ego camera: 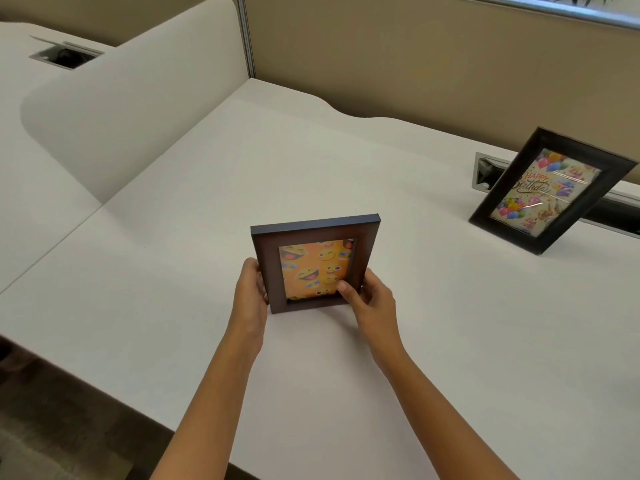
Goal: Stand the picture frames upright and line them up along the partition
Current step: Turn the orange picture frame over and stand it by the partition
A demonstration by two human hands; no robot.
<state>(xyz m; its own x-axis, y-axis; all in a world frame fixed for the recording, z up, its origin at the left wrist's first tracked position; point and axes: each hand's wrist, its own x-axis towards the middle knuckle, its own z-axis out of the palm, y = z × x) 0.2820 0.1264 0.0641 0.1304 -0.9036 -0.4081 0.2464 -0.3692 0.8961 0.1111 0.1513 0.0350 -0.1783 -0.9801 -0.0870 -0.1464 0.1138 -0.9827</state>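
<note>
Hands, left hand [250, 289] and right hand [369, 299], grip upright brown frame [313, 268] (orange emoji print).

Brown emoji frame [313, 237] between left hand [250, 289] and right hand [372, 299], upright above white desk [381, 168].

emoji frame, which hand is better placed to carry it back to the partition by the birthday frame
Right hand, probably: it grips the emoji frame on the side nearer the birthday frame.

Bright, even indoor light; white bench [398, 341] near overexposed. Soft faint shadows under arms and frames. Glare streaks on glass of birthday frame [550, 192]. Wide-angle bending at edges, slightly soft overall.
</note>
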